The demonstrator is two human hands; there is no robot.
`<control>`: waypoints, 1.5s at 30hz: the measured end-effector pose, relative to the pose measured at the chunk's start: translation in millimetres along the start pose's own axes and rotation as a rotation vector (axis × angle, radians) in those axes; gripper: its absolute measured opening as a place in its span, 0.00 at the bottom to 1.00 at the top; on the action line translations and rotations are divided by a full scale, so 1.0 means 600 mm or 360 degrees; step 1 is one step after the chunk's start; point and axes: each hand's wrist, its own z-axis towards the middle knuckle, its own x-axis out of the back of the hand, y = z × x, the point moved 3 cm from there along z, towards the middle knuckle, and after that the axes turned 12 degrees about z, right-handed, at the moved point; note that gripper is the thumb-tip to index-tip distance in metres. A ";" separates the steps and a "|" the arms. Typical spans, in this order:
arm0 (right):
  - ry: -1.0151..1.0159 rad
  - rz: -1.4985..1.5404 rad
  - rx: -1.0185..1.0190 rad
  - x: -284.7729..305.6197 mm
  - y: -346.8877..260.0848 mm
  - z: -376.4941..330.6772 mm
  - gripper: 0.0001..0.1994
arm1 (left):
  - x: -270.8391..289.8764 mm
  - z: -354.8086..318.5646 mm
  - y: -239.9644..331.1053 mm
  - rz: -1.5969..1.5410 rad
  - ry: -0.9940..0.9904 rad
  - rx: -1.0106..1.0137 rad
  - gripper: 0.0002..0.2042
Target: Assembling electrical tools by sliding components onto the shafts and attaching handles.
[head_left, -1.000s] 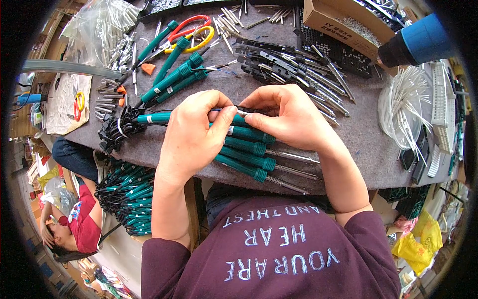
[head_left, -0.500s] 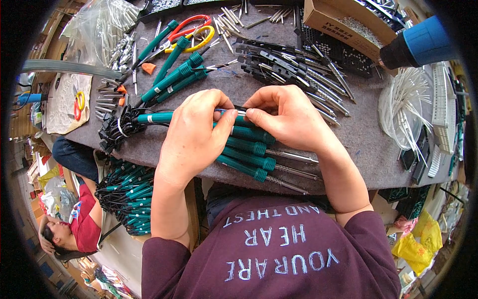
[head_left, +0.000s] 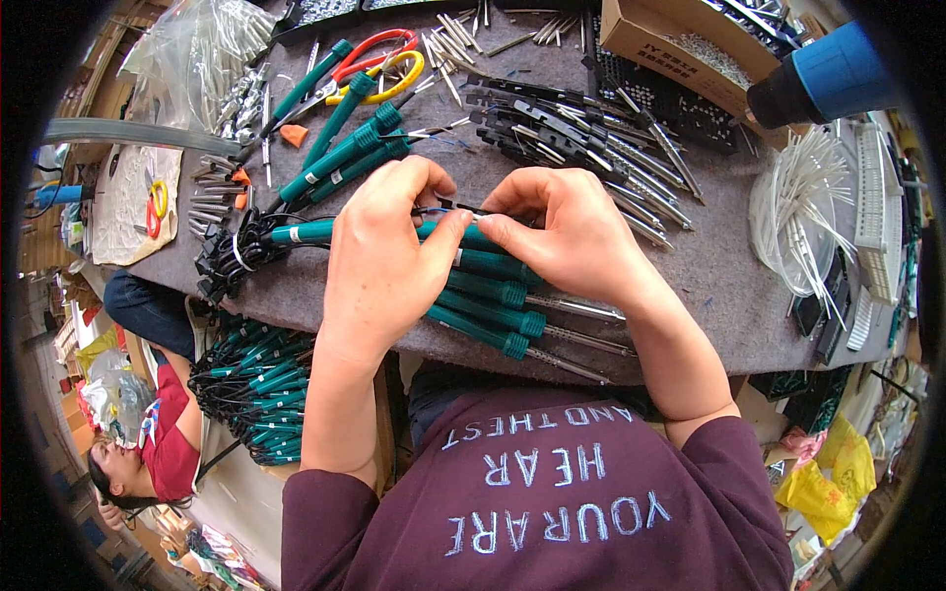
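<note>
My left hand (head_left: 386,258) is closed in a pinch on thin wires (head_left: 434,209), one of them blue, in front of my chest. Opposite it, my right hand (head_left: 572,234) pinches a slim pale and dark piece (head_left: 475,216) in line with the wires. The fingertips almost meet and partly hide the join. Directly beneath lie several soldering irons with green handles (head_left: 507,320) and metal shafts, pointing right. Their black cords (head_left: 232,261) are bundled at the left with a white tie.
Beyond my hands lie green handles (head_left: 345,163), red and yellow scissors (head_left: 370,74), and a pile of metal heating shafts (head_left: 591,148). At right are a blue heat gun (head_left: 838,79), a cardboard box (head_left: 680,54) and a bag of white tubes (head_left: 803,207). A person (head_left: 163,433) sits at left.
Both hands have shifted slightly left, and the left fingers have lifted a little. More of the blue wire shows between them. The seated person's head and arm have moved.
</note>
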 end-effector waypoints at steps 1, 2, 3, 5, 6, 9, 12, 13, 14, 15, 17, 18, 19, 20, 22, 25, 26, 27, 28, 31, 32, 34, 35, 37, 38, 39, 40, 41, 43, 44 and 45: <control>0.0008 -0.0057 0.0061 -0.001 0.000 0.000 0.13 | 0.005 0.001 0.005 -0.0006 0.0156 -0.0056 0.07; 0.0014 -0.0113 0.0121 -0.001 -0.001 0.000 0.12 | 0.006 0.001 0.003 -0.0007 0.0157 -0.0057 0.07; 0.0013 -0.0113 0.0123 -0.001 -0.003 -0.001 0.12 | 0.008 0.002 0.000 0.0009 0.0084 -0.0077 0.07; -0.0014 -0.0156 0.0138 -0.001 -0.009 -0.002 0.11 | 0.012 0.003 -0.005 0.0025 0.0015 -0.0095 0.06; -0.0017 -0.0156 0.0139 -0.002 -0.009 -0.001 0.11 | 0.011 0.004 -0.009 -0.0045 -0.0061 -0.0061 0.06; -0.0052 -0.0131 0.0146 -0.002 -0.010 -0.001 0.11 | 0.010 0.010 -0.023 -0.0154 -0.0261 -0.0035 0.06; -0.0168 -0.0147 0.0096 0.002 -0.007 -0.003 0.10 | 0.016 0.013 -0.037 -0.0226 -0.0489 -0.0050 0.05; -0.0228 -0.0135 0.0054 0.001 -0.005 -0.003 0.10 | 0.018 0.013 -0.041 -0.0260 -0.0594 -0.0052 0.04; -0.0286 -0.0123 0.0011 0.001 -0.002 -0.003 0.10 | 0.023 0.018 -0.042 -0.0191 -0.0676 -0.0095 0.04; -0.0292 -0.0120 0.0011 0.001 -0.005 -0.003 0.10 | 0.026 0.020 -0.049 -0.0190 -0.0675 -0.0088 0.04; -0.0429 0.0009 -0.0042 -0.002 -0.012 -0.003 0.10 | 0.025 0.023 -0.058 -0.0430 -0.0883 -0.0120 0.04; -0.0432 0.0008 -0.0040 -0.003 -0.016 -0.003 0.10 | 0.028 0.026 -0.060 -0.0524 -0.0984 -0.0093 0.04; -0.0435 0.0073 -0.0060 -0.004 -0.020 -0.004 0.10 | 0.029 0.031 -0.067 -0.0524 -0.0981 -0.0092 0.04; -0.0438 0.0137 -0.0081 -0.006 -0.022 -0.004 0.10 | 0.026 0.034 -0.075 -0.0644 -0.1095 -0.0079 0.05; -0.0472 0.0131 -0.0029 -0.008 -0.029 -0.005 0.10 | 0.023 0.039 -0.090 -0.0871 -0.1324 -0.0047 0.06; -0.0505 0.0159 0.0022 -0.011 -0.031 -0.005 0.10 | 0.016 0.039 -0.103 -0.1046 -0.1465 -0.0033 0.06; -0.0509 0.0194 0.0026 -0.012 -0.030 -0.005 0.10 | 0.014 0.041 -0.105 -0.1047 -0.1464 -0.0033 0.06; -0.0509 0.0194 0.0025 -0.013 -0.026 -0.005 0.10 | 0.014 0.043 -0.106 -0.1041 -0.1427 -0.0057 0.05; -0.0461 0.0217 0.0040 -0.014 -0.022 -0.005 0.10 | 0.014 0.044 -0.107 -0.1035 -0.1389 -0.0079 0.05; -0.0399 0.0268 0.0037 -0.016 -0.021 -0.004 0.10 | 0.018 0.044 -0.105 -0.0980 -0.1247 -0.0180 0.05; -0.0384 0.0295 0.0020 -0.016 -0.022 -0.004 0.10 | 0.019 0.043 -0.105 -0.0979 -0.1245 -0.0178 0.05; -0.0355 0.0304 -0.0033 -0.014 -0.022 -0.004 0.10 | 0.018 0.047 -0.103 -0.0952 -0.1098 -0.0277 0.03; -0.0331 0.0315 -0.0082 -0.013 -0.022 -0.003 0.11 | 0.015 0.047 -0.104 -0.0956 -0.1101 -0.0282 0.03; -0.0290 0.0331 -0.0085 -0.013 -0.019 -0.001 0.11 | 0.019 0.049 -0.102 -0.0966 -0.0846 -0.0384 0.02; -0.0248 0.0346 -0.0089 -0.011 -0.018 -0.001 0.11 | 0.016 0.049 -0.103 -0.0967 -0.0846 -0.0387 0.02; -0.0255 0.0348 -0.0085 -0.012 -0.020 0.000 0.11 | 0.016 0.048 -0.106 -0.0989 -0.0833 -0.0320 0.03; -0.0231 0.0289 -0.0076 -0.012 -0.022 0.000 0.11 | 0.017 0.048 -0.108 -0.1010 -0.0819 -0.0253 0.04; -0.0208 0.0230 -0.0067 -0.012 -0.023 0.000 0.12 | 0.020 0.048 -0.108 -0.1005 -0.0813 -0.0249 0.04; -0.0125 0.0237 -0.0030 -0.011 -0.007 0.000 0.11 | 0.013 0.050 -0.113 -0.0927 -0.0870 -0.0041 0.05; -0.0046 0.0249 0.0008 -0.009 -0.003 0.001 0.10 | 0.011 0.049 -0.112 -0.0867 -0.0799 0.0012 0.05; 0.0008 0.0167 -0.0027 -0.005 -0.011 0.002 0.09 | 0.013 0.050 -0.111 -0.0867 -0.0798 0.0008 0.05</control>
